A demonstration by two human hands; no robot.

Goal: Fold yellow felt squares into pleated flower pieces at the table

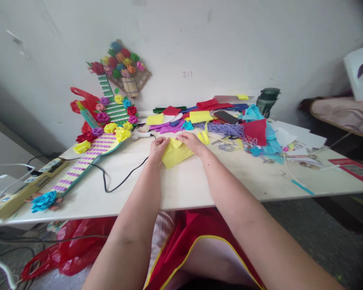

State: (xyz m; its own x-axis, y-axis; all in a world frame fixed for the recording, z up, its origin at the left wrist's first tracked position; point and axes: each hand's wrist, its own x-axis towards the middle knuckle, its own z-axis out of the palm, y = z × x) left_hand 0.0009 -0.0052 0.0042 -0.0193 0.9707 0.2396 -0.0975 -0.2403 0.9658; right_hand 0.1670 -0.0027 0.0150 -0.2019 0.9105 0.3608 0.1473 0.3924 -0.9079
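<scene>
1 yellow sheet (179,156) spans from our left hand (159,149) to our right hand (191,142), over the desk (184,189).
We judge it light, soft and easily creased, best held near its edges; both hands pinch its far side, forearms stretched forward. We cannot tell whether it touches the desk.

"What's at the counter (181,189)?"
"Left, a power strip (29,187) beside a paper flower (44,201); centre, a paper sheet (177,158) between left hand (159,150) and right hand (191,143)."
"Behind, rightward?"
"A phone (226,117), then a tumbler (268,102)."
</scene>
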